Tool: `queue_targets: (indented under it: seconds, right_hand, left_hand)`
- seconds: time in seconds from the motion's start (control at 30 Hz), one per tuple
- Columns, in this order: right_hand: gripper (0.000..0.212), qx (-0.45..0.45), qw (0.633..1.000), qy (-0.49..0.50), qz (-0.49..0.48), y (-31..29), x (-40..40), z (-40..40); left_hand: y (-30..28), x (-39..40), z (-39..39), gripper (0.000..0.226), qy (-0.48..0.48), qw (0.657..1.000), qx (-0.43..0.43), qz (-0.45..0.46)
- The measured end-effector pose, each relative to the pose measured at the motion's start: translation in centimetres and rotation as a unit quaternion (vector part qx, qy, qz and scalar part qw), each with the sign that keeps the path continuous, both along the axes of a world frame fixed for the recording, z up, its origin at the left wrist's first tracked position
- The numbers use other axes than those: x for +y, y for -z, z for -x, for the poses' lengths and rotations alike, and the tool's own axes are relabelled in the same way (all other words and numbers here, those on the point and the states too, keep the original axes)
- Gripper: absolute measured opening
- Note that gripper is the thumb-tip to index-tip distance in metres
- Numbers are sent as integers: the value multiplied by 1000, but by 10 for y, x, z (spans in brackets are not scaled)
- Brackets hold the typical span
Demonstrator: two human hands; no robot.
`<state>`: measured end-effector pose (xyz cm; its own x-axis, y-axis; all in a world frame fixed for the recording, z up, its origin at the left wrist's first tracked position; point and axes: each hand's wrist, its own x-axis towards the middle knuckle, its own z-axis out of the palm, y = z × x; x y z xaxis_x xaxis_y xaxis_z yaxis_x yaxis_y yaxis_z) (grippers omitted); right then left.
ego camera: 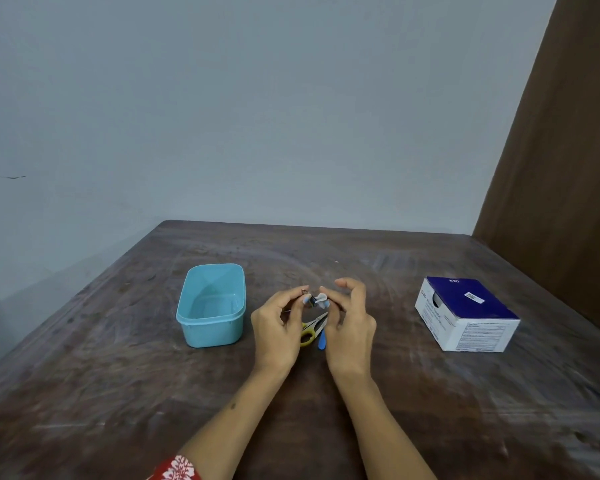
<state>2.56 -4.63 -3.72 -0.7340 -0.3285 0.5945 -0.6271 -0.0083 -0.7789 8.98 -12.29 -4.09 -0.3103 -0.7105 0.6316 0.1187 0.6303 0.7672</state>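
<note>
Small blue-and-white piece (316, 301) in the fingertip pinch of left hand (274, 327) and right hand (349, 323) (scissors (310, 332) just beneath)

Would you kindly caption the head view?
Left hand and right hand pinch a small white-blue item above scissors, beside a teal tub.

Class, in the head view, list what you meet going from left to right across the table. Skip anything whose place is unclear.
Tub → left hand → small part pinched between both hands → right hand → box. The scissors lie partly under the hands, so they are left out.
</note>
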Motion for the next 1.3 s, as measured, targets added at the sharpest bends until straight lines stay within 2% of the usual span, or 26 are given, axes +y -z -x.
queue_targets:
  seconds: [0.17, 0.4, 0.6, 0.9, 1.3]
  right_hand:
    - [38, -1, 999, 28, 16, 1, 0, 0]
    - [41, 7, 1000, -14, -18, 1, 1, -1]
    - [46, 13, 999, -35, -20, -3, 4, -4]
    - [50, 11, 995, -41, -85, 1, 2, -2]
    - [36, 11, 993, -64, -94, 2, 3, 0]
  left_hand:
    - [-1, 2, -1, 18, 2, 1000, 5, -7]
    - [-1, 1, 0, 20, 1, 1000, 5, -13]
    - [0, -3, -1, 21, 17, 997, 18, -70]
    - [-2, -1, -2, 16, 25, 998, 3, -53]
    - [-7, -4, -7, 15, 37, 998, -38, 38]
